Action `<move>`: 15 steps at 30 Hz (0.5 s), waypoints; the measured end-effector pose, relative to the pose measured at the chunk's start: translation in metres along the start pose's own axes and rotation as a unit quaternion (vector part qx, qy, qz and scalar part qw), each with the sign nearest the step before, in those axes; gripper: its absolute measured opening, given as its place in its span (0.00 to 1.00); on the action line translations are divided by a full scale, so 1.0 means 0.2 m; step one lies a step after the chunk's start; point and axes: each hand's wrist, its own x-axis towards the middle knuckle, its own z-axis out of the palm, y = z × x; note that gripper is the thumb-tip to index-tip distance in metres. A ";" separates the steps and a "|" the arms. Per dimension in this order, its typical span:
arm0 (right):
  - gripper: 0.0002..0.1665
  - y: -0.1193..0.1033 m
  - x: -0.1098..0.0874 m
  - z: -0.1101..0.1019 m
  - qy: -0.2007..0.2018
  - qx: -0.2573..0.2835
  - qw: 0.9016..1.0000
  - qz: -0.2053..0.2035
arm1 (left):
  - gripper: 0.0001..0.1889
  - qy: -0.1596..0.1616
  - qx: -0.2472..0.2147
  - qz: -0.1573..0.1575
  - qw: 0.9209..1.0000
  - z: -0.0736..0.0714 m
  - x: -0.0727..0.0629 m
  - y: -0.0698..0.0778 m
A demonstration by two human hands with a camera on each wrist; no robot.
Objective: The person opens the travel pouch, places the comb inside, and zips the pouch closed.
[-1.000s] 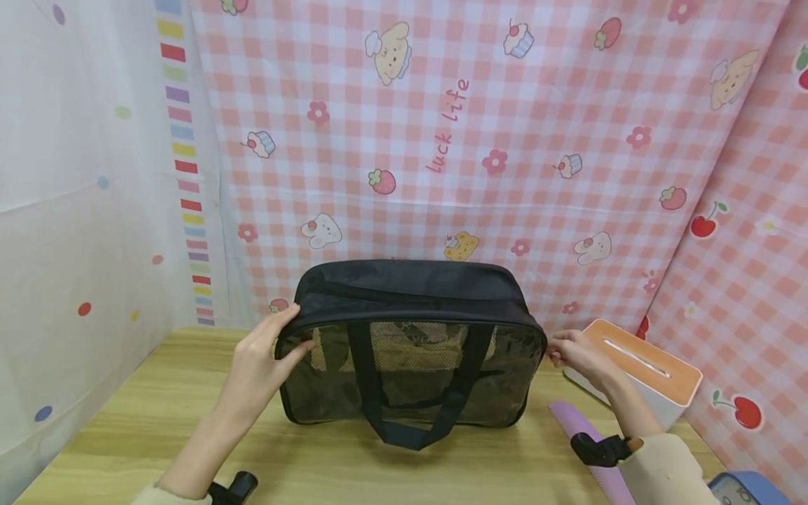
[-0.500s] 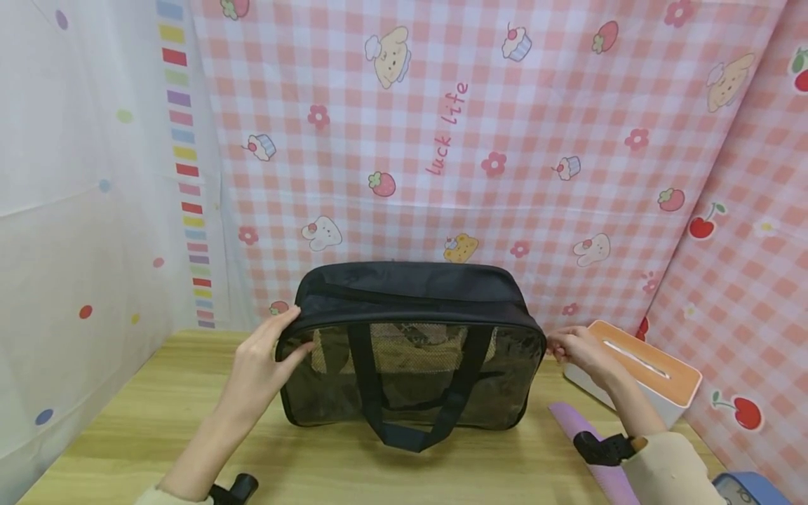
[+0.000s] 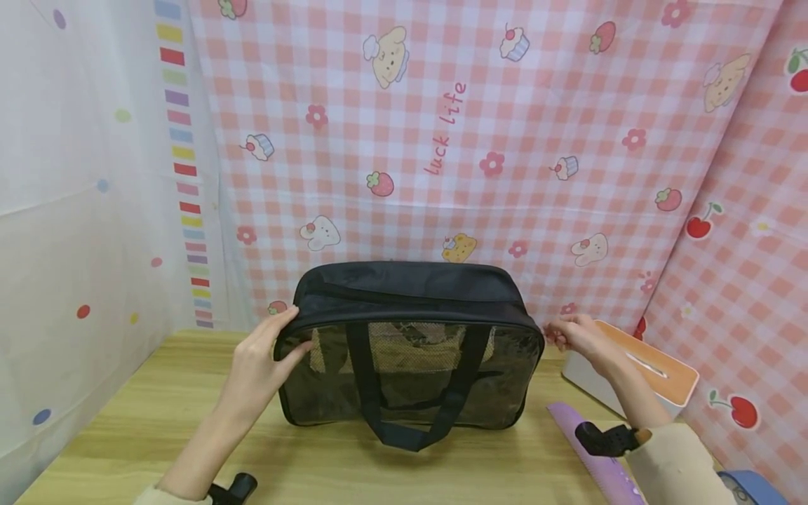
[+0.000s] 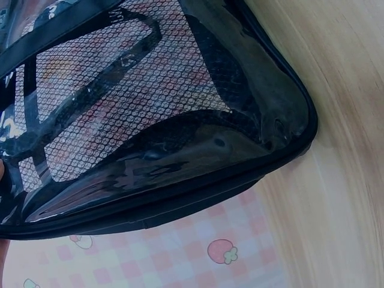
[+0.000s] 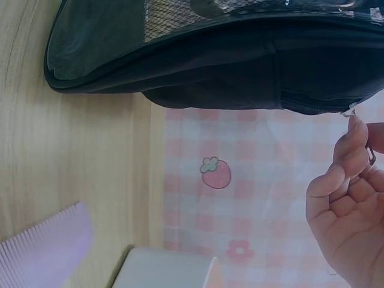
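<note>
Black bag (image 3: 410, 351), one; two hands (image 3: 255, 358) (image 3: 582, 337), right pinching one zipper pull (image 5: 350, 111).

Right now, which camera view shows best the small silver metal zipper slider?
The right wrist view: the small silver metal zipper slider shows clearly beside the right hand. In the head view, it cannot be made out; the left wrist view does not show it.

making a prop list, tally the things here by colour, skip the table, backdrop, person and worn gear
Black: 1, bag
Purple: 1, comb
Orange and white: 1, slotted box
Blue: 1, item cut off by the frame edge
Total: 4
</note>
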 end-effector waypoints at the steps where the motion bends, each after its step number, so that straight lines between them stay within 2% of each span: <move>1: 0.15 -0.01 0.00 0.00 0.003 0.000 1.000 -0.001 | 0.32 0.001 0.002 0.000 1.000 0.00 0.00 0.00; 15: 0.20 -0.11 -0.01 -0.02 0.021 -0.045 0.999 -0.010 | 0.31 0.008 0.011 0.015 1.000 -0.01 0.01 -0.01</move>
